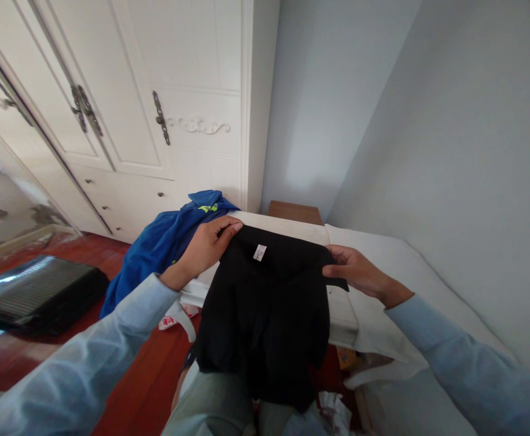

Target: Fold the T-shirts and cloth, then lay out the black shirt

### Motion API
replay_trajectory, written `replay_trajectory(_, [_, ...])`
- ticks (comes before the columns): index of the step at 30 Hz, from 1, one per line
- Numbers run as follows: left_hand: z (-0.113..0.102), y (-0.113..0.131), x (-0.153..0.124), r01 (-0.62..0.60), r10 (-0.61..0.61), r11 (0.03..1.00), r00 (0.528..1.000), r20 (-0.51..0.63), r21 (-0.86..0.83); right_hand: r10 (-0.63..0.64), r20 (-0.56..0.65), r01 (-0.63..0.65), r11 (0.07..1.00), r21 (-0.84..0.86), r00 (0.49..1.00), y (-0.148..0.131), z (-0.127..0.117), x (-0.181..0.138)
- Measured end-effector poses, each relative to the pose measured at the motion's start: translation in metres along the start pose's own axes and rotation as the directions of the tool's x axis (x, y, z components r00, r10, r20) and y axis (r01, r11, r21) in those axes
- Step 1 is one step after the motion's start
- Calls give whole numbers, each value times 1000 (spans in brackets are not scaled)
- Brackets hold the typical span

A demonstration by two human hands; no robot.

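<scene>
A black garment [274, 303] with a small white label inside its upper edge hangs between my hands; its exact kind is hard to make out. My left hand [208, 245] pinches the upper left corner between thumb and fingers. At the opposite corner, my right hand [353, 269] is closed on the edge, thumb in front and fingers behind. The upper edge is stretched nearly straight, and the lower part drapes in loose folds down over my legs. Just left of my left hand lies a blue garment [155, 242] with yellow-green marks.
Behind the garment runs a low white surface [283, 224], with white fabric [383, 248] on its right side. A tall white wardrobe [192, 54] stands at the back left. On the red floor [132, 369] lies a black suitcase [42, 293]. A brown wooden piece [294, 211] sits by the wall.
</scene>
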State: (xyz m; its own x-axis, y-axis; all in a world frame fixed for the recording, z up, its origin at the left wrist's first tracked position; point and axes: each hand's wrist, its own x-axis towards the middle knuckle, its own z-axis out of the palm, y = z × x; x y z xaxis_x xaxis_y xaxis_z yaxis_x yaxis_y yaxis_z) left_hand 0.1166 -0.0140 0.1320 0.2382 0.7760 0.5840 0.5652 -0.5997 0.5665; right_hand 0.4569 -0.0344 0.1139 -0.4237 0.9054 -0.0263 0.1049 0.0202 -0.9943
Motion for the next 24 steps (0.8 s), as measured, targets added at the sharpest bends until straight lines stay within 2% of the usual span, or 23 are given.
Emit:
replay_trajectory(7, [5, 1, 2, 28, -30, 997, 999, -34, -76, -23, 47, 25, 999, -40, 999, 7, 4, 2])
replay_trajectory(12, [3, 9, 2, 4, -6, 998, 999, -37, -55, -95, 70, 104, 986, -131, 993, 39, 6, 9])
replay_trajectory(16, [1, 10, 1, -19, 18, 999, 999, -27, -29, -127, 201, 172, 959, -225, 971, 65, 13, 5])
replay_trajectory(19, [-2, 12, -1, -33, 33, 999, 999, -39, -8, -131, 255, 195, 949, -249, 958, 80, 26, -5])
replay_trajectory(22, [-7, 17, -1, -51, 53, 998, 996, -67, 32, -148, 216, 203, 943, -264, 965, 95, 40, -20])
replay_trajectory(24, [-11, 23, -1, -67, 72, 996, 992, -100, 58, -145, 110, 173, 933, -316, 983, 104, 50, -31])
